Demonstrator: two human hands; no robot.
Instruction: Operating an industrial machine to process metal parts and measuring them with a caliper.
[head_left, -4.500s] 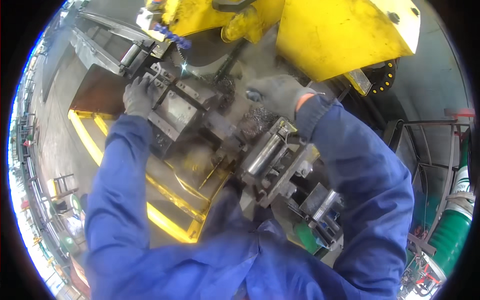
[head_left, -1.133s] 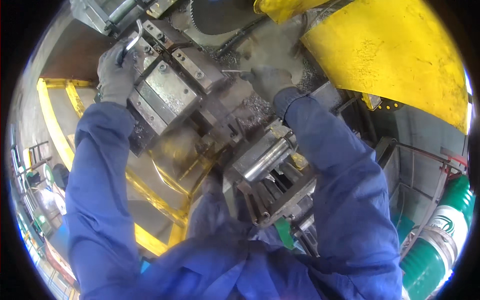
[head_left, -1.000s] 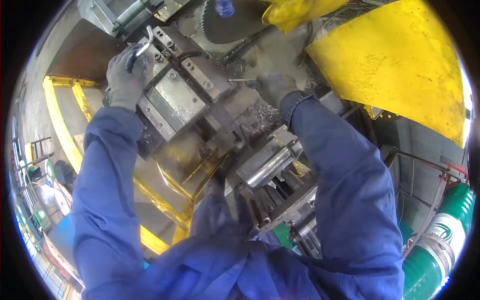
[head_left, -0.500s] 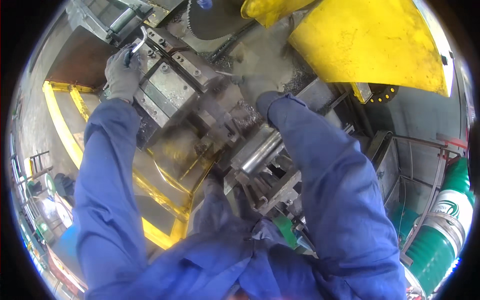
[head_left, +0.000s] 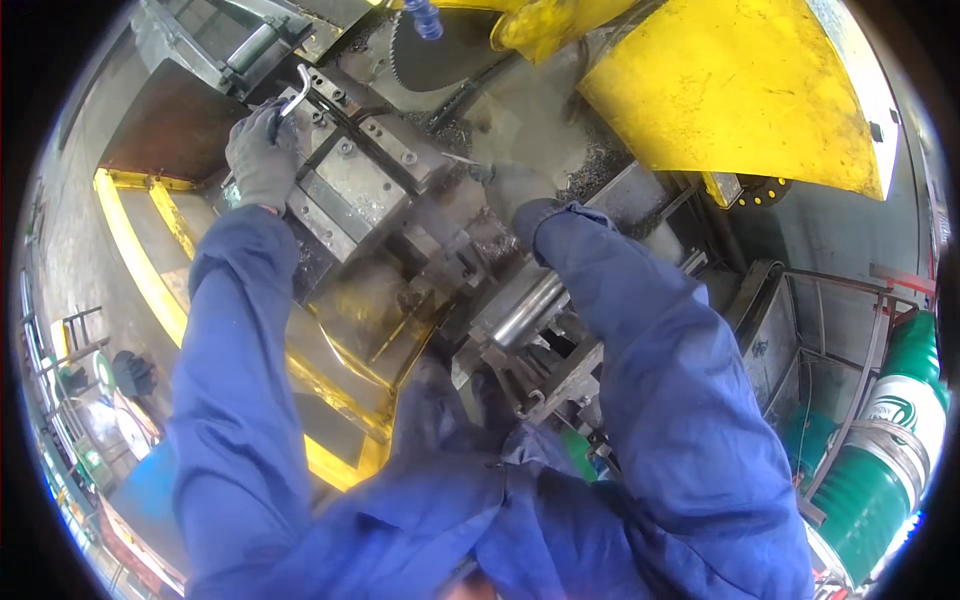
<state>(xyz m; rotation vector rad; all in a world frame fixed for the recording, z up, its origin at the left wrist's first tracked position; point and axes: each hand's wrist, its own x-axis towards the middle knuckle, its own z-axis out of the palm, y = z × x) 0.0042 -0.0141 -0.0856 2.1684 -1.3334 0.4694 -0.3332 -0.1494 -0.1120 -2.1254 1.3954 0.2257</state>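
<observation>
My left hand (head_left: pixel 260 158), in a grey glove, is closed around the lower end of a bent silver rod (head_left: pixel 298 88) that looks like a hex key. It rests at the left side of a steel clamping block (head_left: pixel 348 185) with several socket-head bolts. My right hand (head_left: pixel 518 188), gloved and smeared by haze or motion, is closed on a thin metal rod (head_left: pixel 462 160) with a dark grip. The rod's tip points left, close to the block's right end. Chips lie on the metal around it.
A toothed saw blade (head_left: pixel 440 45) sits beyond the block, with a blue segmented hose (head_left: pixel 424 18) above it. A large yellow guard (head_left: pixel 735 90) is at the upper right. Yellow frame rails (head_left: pixel 130 245) run at left. A steel roller (head_left: pixel 530 310) lies below my right hand. A green drum (head_left: pixel 870 500) stands far right.
The view has shifted slightly, so the block and both hands appear a little further right and lower. More of the blue hose shows. Both hands keep their places at the block.
</observation>
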